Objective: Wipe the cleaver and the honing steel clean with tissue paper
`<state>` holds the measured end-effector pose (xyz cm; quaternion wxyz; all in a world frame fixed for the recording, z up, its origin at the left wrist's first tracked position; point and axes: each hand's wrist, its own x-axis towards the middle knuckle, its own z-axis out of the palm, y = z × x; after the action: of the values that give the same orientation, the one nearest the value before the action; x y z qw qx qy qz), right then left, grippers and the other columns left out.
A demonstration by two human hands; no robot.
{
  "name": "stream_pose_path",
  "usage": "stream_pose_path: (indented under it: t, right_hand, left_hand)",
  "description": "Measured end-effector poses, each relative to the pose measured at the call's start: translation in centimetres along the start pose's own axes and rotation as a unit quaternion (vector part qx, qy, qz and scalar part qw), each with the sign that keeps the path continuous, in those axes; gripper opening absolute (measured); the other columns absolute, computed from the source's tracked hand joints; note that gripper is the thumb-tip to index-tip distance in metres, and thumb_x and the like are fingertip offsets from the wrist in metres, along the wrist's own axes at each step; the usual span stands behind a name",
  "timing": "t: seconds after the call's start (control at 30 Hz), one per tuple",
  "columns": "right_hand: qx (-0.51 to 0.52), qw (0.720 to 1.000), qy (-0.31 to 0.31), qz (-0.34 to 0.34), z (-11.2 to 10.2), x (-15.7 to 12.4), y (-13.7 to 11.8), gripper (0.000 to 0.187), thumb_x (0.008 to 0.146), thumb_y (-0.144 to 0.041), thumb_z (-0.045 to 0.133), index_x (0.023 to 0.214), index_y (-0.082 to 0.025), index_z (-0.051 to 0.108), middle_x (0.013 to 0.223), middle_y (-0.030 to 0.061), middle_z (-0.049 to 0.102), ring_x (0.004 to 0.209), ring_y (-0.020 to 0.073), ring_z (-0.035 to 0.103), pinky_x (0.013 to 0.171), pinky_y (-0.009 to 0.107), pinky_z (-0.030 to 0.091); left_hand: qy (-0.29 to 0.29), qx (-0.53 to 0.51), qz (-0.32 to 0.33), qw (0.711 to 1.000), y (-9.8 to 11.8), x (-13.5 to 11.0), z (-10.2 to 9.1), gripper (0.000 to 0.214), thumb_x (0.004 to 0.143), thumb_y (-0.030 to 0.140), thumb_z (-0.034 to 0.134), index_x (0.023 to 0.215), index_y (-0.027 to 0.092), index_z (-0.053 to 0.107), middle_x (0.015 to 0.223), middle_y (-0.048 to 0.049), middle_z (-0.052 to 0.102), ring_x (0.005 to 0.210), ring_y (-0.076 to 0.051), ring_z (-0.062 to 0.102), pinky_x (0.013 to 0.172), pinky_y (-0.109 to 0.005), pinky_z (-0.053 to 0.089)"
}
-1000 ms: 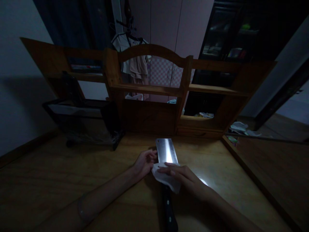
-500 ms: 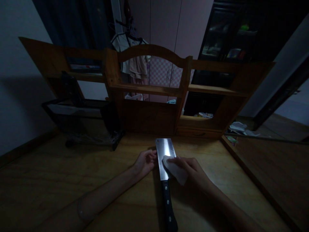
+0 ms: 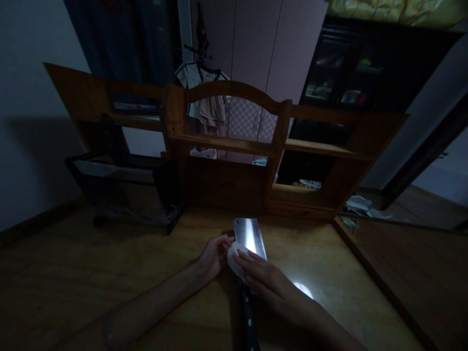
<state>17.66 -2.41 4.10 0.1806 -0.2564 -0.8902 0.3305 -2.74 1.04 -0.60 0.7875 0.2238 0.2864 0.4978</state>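
A steel cleaver [image 3: 249, 235] lies flat on the wooden table [image 3: 109, 273], blade pointing away from me and its black handle [image 3: 248, 317] towards me. My right hand [image 3: 261, 275] presses a white cloth [image 3: 233, 257] onto the near left part of the blade, fingers stretched flat over it. My left hand [image 3: 213, 254] rests beside the blade's left edge with curled fingers touching the edge and the cloth.
A wooden shelf unit [image 3: 234, 146] stands along the table's back edge. A dark wire rack [image 3: 120, 185] sits at the back left. A bright light spot [image 3: 302, 288] lies on the table right of my hand. Clothes hang behind the shelf.
My right hand has slid the cloth from the blade's right side back to its near left part. The left hand stayed at the blade's edge. The view has tilted slightly up.
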Motion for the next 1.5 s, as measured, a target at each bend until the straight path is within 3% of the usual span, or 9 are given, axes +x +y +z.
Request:
stream_pose_path:
  t: [0.2,0.4,0.53,0.77,0.93,1.03,1.2,1.5]
  right_hand:
    - [-0.042,0.998,0.004,-0.036,0.1,0.2,0.5,0.051,0.098,-0.023,0.033,0.146,-0.032,0.018,0.151,-0.0036,0.022,0.139,0.0192,0.020,0.115,0.044,0.020]
    - [-0.086,0.996,0.030,-0.025,0.0,0.6,0.9,0.050,0.097,-0.027,0.036,0.145,-0.032,0.023,0.152,-0.0015,0.021,0.140,0.0216,0.017,0.114,0.045,0.020]
    - [-0.125,0.991,0.046,-0.018,-0.1,0.7,1.6,0.049,0.097,-0.026,0.037,0.144,-0.032,0.025,0.152,-0.0005,0.019,0.140,0.0228,0.016,0.113,0.048,0.021]
    - [-0.129,0.991,0.024,-0.031,-0.3,0.6,1.5,0.056,0.094,-0.019,0.040,0.146,-0.028,0.021,0.152,-0.0001,0.019,0.140,0.0220,0.013,0.115,0.046,0.018]
    - [-0.055,0.996,0.004,-0.072,-0.5,0.7,0.6,0.052,0.092,-0.016,0.041,0.141,-0.031,0.033,0.147,-0.0019,0.032,0.138,0.0215,0.023,0.113,0.047,0.021]
    - [-0.018,0.997,-0.003,-0.080,-0.6,0.7,0.3,0.048,0.092,-0.014,0.042,0.136,-0.033,0.042,0.143,-0.0029,0.039,0.135,0.0207,0.030,0.112,0.045,0.027]
    - [0.000,0.997,-0.013,-0.082,-0.8,0.6,0.2,0.045,0.092,-0.014,0.044,0.132,-0.034,0.047,0.138,-0.0029,0.046,0.129,0.0196,0.041,0.110,0.042,0.031]
    - [-0.067,0.994,-0.008,-0.090,-0.9,0.4,-0.3,0.051,0.087,-0.009,0.047,0.132,-0.033,0.048,0.135,-0.0022,0.051,0.122,0.0177,0.050,0.105,0.032,0.039]
  left_hand:
    - [0.015,-0.011,0.002,1.000,0.0,0.2,-0.1,0.015,0.064,0.011,0.052,0.072,0.008,0.064,0.067,-0.0075,0.064,0.055,-0.013,0.057,0.055,-0.021,0.043]
    - [-0.004,-0.048,0.018,0.999,-0.2,0.2,0.1,0.025,0.065,0.009,0.050,0.084,0.005,0.067,0.080,-0.0124,0.068,0.072,-0.017,0.062,0.072,-0.026,0.047]
    - [-0.035,-0.056,0.014,0.998,-0.2,0.2,0.1,0.024,0.069,0.011,0.050,0.085,0.004,0.066,0.080,-0.0129,0.067,0.070,-0.017,0.061,0.073,-0.028,0.047]
    - [0.020,-0.075,0.019,0.997,-0.2,0.3,-0.2,0.009,0.071,0.010,0.053,0.068,0.010,0.062,0.067,-0.0065,0.064,0.061,-0.013,0.059,0.066,-0.027,0.048]
    - [0.017,-0.040,-0.017,0.999,0.0,0.3,-0.7,0.011,0.074,0.018,0.055,0.071,0.010,0.060,0.066,-0.0068,0.063,0.051,-0.011,0.055,0.047,-0.021,0.041]
    - [0.009,-0.014,-0.035,0.999,0.0,0.4,-0.9,0.012,0.075,0.023,0.055,0.073,0.012,0.059,0.065,-0.0064,0.062,0.055,-0.016,0.058,0.053,-0.026,0.045]
    - [0.013,-0.048,-0.002,0.999,-0.1,0.4,-0.7,0.007,0.070,0.017,0.057,0.065,0.014,0.054,0.055,-0.0011,0.055,0.051,-0.013,0.054,0.057,-0.026,0.045]
    - [0.027,-0.051,0.004,0.998,-0.1,0.3,-0.2,0.009,0.071,0.015,0.056,0.064,0.015,0.051,0.057,-0.0006,0.053,0.052,-0.012,0.052,0.057,-0.025,0.044]
